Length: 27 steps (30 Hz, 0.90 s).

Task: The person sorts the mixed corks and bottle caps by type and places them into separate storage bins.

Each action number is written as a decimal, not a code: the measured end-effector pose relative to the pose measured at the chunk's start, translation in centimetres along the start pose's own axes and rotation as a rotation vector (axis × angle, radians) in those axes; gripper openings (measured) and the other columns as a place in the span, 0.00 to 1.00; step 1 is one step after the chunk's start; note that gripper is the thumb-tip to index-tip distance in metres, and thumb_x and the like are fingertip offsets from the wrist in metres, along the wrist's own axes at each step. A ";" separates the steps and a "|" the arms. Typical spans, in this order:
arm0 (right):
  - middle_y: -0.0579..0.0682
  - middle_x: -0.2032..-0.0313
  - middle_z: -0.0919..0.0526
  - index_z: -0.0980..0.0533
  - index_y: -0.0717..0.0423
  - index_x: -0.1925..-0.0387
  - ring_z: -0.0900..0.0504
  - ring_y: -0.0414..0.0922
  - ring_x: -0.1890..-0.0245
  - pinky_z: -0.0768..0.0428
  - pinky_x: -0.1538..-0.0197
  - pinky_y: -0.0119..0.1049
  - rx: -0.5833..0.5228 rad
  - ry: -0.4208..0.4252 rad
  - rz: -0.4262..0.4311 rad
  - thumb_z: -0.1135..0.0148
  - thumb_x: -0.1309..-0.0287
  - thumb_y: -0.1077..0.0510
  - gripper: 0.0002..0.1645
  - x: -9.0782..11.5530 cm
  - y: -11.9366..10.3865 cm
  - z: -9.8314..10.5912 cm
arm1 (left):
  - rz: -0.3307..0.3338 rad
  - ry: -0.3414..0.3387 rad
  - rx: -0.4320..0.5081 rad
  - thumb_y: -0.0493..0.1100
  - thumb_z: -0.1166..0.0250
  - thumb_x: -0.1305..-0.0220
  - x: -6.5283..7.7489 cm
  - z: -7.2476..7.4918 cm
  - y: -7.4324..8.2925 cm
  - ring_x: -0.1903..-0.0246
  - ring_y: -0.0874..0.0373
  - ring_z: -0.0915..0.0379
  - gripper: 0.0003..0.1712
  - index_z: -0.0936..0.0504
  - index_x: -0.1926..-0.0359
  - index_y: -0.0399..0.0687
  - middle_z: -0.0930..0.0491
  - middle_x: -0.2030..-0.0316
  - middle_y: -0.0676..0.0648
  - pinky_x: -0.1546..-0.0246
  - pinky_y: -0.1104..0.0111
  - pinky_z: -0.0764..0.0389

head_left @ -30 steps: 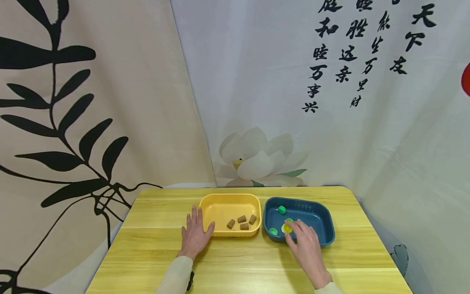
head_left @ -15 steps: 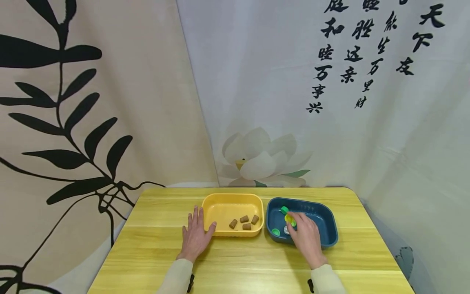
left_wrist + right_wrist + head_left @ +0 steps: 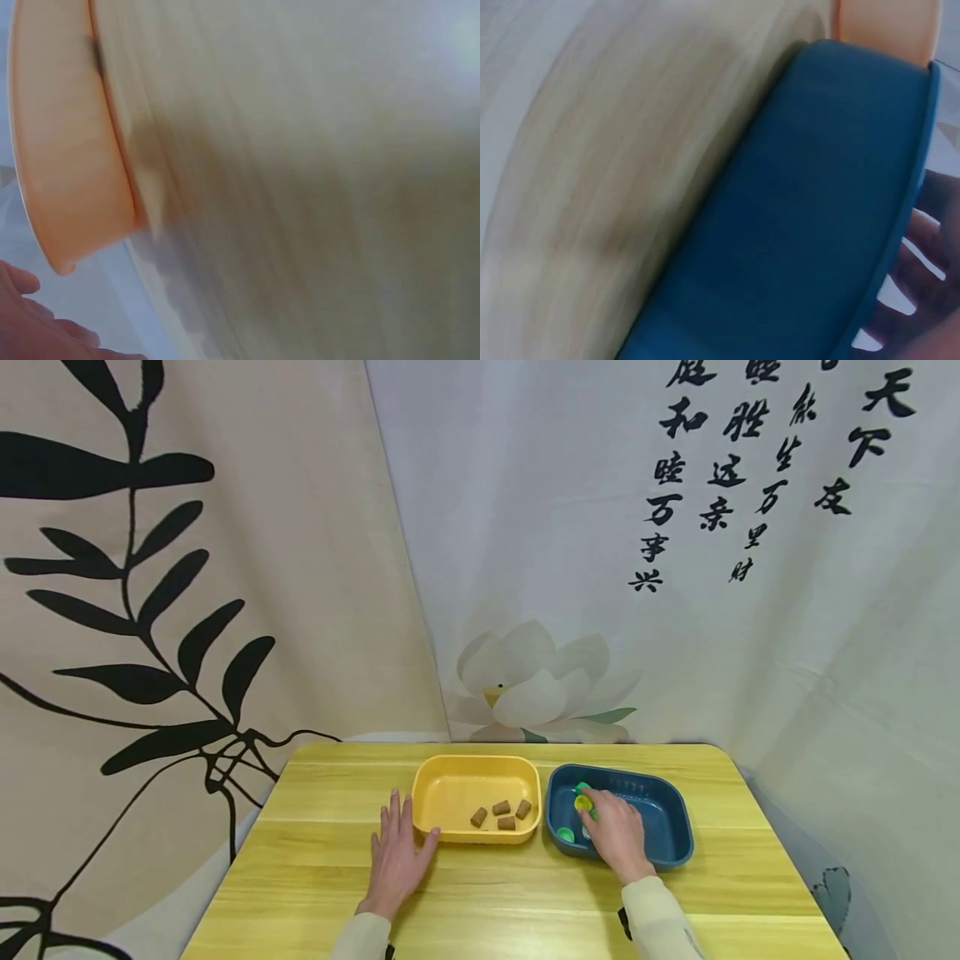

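Note:
My right hand point(image 3: 618, 835) reaches into the blue tray point(image 3: 667, 827), thumb and forefinger pinching a yellow bottle cap point(image 3: 582, 803). Right by those fingertips is a green bottle cap point(image 3: 581, 787), partly covered. Another green bottle cap point(image 3: 566, 835) lies near the tray's front left corner; further caps under the hand are mostly hidden. With fingers spread, my left hand point(image 3: 397, 856) lies at the left front corner of the yellow tray point(image 3: 431, 793), thumb by its rim. Inside that tray are several brown corks point(image 3: 506, 823). In the right wrist view, fingers point(image 3: 922, 259) show beyond the blue rim.
Both trays stand side by side with a narrow gap, toward the back of a wood-grain table point(image 3: 480, 910). Behind the table hangs a printed cloth point(image 3: 540, 568) with leaves, a lotus and black characters.
The yellow cap has shifted away from the tray's front, toward the green cap behind, together with my right hand. A white piece showed where it had been. My left hand has drawn slightly back.

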State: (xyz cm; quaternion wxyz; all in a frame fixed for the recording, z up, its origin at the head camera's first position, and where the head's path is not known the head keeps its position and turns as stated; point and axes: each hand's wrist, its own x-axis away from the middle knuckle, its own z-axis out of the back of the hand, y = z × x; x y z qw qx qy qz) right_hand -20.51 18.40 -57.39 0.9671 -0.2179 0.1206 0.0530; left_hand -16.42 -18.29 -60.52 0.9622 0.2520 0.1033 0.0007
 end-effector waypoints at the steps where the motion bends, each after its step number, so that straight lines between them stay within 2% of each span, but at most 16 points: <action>1: 0.52 0.52 0.17 0.21 0.51 0.44 0.21 0.56 0.51 0.33 0.46 0.67 0.004 -0.014 -0.007 0.30 0.44 0.53 0.25 -0.1 0.0 -0.1 | 0.001 -0.001 -0.001 0.70 0.54 0.32 0.2 0.0 0.0 0.28 0.38 0.68 0.50 0.54 0.24 0.42 0.69 0.24 0.44 0.39 0.32 0.52; 5: 0.53 0.53 0.17 0.21 0.50 0.44 0.20 0.57 0.51 0.33 0.46 0.67 0.025 -0.044 -0.022 0.30 0.44 0.52 0.25 -0.4 0.2 -0.6 | -0.005 0.003 -0.005 0.70 0.54 0.32 0.9 0.1 0.0 0.28 0.38 0.68 0.50 0.54 0.24 0.42 0.70 0.24 0.45 0.40 0.32 0.51; 14: 0.54 0.58 0.15 0.19 0.50 0.47 0.17 0.57 0.60 0.28 0.51 0.66 0.079 -0.032 -0.002 0.27 0.48 0.52 0.25 -0.8 0.9 -1.1 | -0.024 0.048 -0.006 0.69 0.49 0.34 1.8 0.3 0.0 0.28 0.36 0.66 0.51 0.52 0.24 0.41 0.67 0.24 0.41 0.40 0.32 0.50; 16: 0.55 0.57 0.15 0.19 0.51 0.47 0.17 0.56 0.59 0.28 0.51 0.65 0.081 -0.031 -0.006 0.27 0.48 0.52 0.25 -0.9 1.1 -1.1 | -0.031 0.054 -0.011 0.69 0.49 0.34 2.0 0.4 0.1 0.28 0.36 0.64 0.51 0.52 0.25 0.41 0.65 0.25 0.40 0.40 0.31 0.50; 23: 0.54 0.52 0.16 0.20 0.52 0.47 0.19 0.55 0.52 0.31 0.47 0.66 0.062 -0.001 -0.004 0.29 0.45 0.52 0.24 -0.8 1.2 -0.5 | -0.042 0.029 -0.033 0.70 0.52 0.33 2.4 0.8 0.6 0.28 0.37 0.67 0.51 0.55 0.24 0.42 0.68 0.24 0.41 0.39 0.32 0.51; 27: 0.54 0.50 0.17 0.21 0.53 0.46 0.21 0.55 0.48 0.33 0.44 0.66 0.047 0.028 0.009 0.31 0.43 0.52 0.23 -0.1 1.0 0.2 | -0.061 0.044 -0.048 0.69 0.50 0.34 2.4 1.1 1.0 0.28 0.37 0.67 0.51 0.55 0.24 0.42 0.67 0.24 0.42 0.39 0.31 0.53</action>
